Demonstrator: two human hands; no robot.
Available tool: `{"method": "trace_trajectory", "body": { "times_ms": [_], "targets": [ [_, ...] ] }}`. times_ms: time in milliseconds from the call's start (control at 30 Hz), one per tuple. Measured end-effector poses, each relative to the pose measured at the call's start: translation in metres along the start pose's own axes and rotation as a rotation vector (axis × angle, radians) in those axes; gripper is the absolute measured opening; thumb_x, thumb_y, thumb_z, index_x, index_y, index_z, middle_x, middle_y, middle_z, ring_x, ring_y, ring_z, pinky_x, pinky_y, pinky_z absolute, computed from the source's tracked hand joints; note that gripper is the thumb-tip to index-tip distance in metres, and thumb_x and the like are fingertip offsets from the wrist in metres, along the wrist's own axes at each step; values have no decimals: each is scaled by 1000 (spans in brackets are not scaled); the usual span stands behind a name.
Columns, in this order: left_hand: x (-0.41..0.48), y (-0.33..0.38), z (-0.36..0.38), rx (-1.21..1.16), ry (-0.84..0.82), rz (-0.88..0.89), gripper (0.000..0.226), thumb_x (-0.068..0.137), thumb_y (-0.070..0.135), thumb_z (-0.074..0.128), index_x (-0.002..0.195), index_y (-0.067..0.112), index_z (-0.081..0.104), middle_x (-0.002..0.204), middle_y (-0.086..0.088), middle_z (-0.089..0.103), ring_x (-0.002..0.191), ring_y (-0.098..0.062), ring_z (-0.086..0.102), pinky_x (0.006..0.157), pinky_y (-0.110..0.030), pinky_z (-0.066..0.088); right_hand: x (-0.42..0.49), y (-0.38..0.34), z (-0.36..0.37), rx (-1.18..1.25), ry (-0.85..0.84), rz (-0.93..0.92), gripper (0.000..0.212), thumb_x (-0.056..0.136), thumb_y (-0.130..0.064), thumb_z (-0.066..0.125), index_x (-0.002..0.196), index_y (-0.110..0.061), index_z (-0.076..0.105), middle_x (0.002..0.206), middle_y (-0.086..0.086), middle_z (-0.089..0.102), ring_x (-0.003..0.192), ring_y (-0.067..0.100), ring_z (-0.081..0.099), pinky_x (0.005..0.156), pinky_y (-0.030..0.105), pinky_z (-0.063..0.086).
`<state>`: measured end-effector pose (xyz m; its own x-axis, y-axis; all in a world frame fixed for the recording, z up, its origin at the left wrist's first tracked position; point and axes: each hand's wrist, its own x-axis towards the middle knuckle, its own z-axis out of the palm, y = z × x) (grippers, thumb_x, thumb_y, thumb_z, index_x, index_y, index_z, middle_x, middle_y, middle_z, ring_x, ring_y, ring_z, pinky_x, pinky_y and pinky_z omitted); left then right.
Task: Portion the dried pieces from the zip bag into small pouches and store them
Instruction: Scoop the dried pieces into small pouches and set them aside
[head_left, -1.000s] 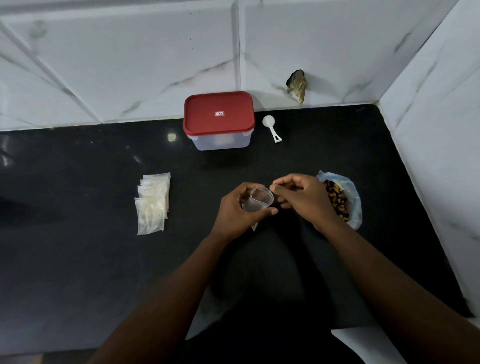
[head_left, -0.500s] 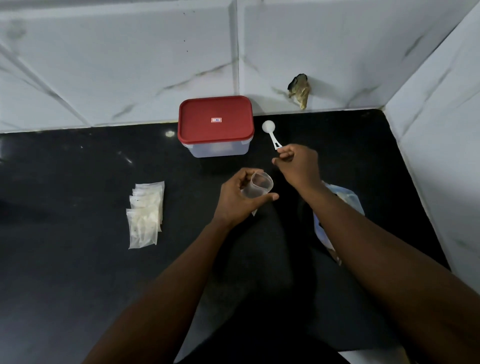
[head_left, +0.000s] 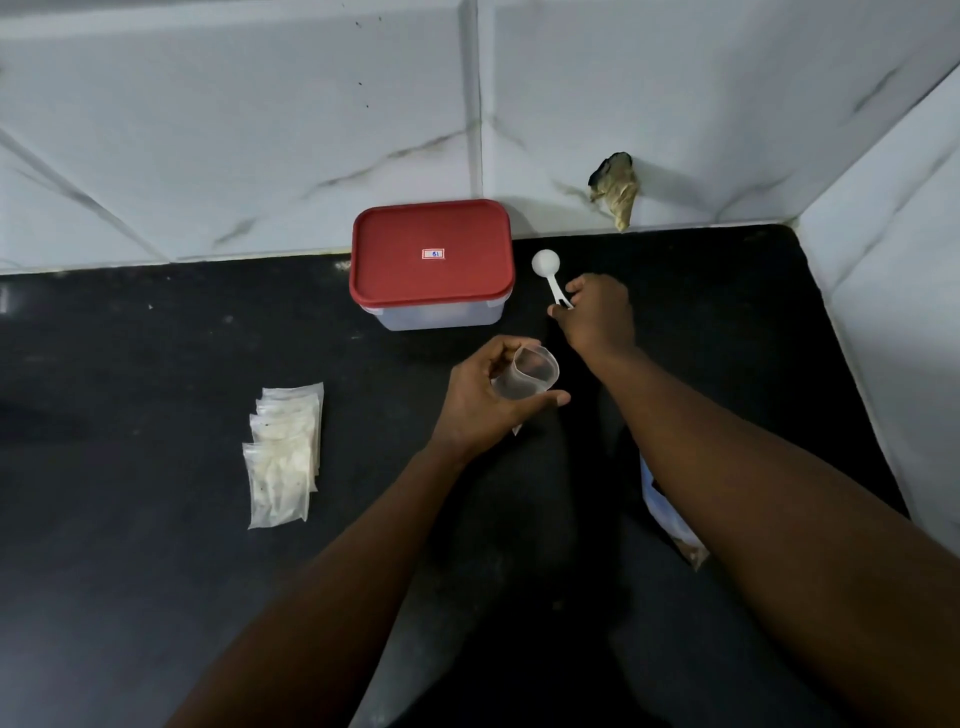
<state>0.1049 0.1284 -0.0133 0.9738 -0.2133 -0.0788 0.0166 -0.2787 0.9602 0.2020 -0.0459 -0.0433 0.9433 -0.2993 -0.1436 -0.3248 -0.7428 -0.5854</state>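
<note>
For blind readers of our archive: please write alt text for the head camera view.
A person's left hand holds a small clear pouch open above a black counter while the right hand pinches the handle of a white scoop beside a red-lidded container. A stack of pouches lies to the left; the zip bag shows partly under the right forearm.

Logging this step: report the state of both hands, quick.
Left hand: holding a small clear plastic pouch, mouth open.
Right hand: pinching the handle of a white plastic scoop.
</note>
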Motion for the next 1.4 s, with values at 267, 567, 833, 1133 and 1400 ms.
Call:
{"method": "trace_trajectory", "body": {
  "times_ms": [267,567,833,1133,1400],
  "targets": [
    [-4,7,-1,7,-9,6,58,73,30,93,123,24,64,116,13,70,112,-1,66,95,-22,54,-22,-9,-20,329,-55,144,14,80,-19,83,93,-15,80,84,2,77,78,15,74,79,32,62],
    [-38,23,11,-6,-14,59,54,72,29,94,119,24,67,112,12,72,109,-5,68,94,-29,56,-113,3,-74,806,-148,388,15,90,-14,69,87,-1,74,82,15,73,70,20,72,61,26,60],
    [-73,29,42,1,-103,67,56,72,31,94,121,24,67,114,13,72,110,-3,68,95,-29,56,-175,61,-121,651,-49,412,12,94,-29,67,88,-22,74,82,0,71,72,9,65,63,24,47],
    [-98,29,85,36,-195,91,51,74,34,92,118,26,66,115,11,71,111,-6,68,95,-36,58,-219,113,-139,627,98,314,21,86,-19,81,105,-13,76,90,0,77,77,8,76,70,29,64],
    [-111,25,99,27,-160,113,46,76,21,89,115,24,66,112,11,70,109,-6,67,90,-25,56,-233,138,-143,164,297,-116,10,83,-12,81,93,-12,78,83,-6,70,74,2,65,68,20,55]
  ]
}}
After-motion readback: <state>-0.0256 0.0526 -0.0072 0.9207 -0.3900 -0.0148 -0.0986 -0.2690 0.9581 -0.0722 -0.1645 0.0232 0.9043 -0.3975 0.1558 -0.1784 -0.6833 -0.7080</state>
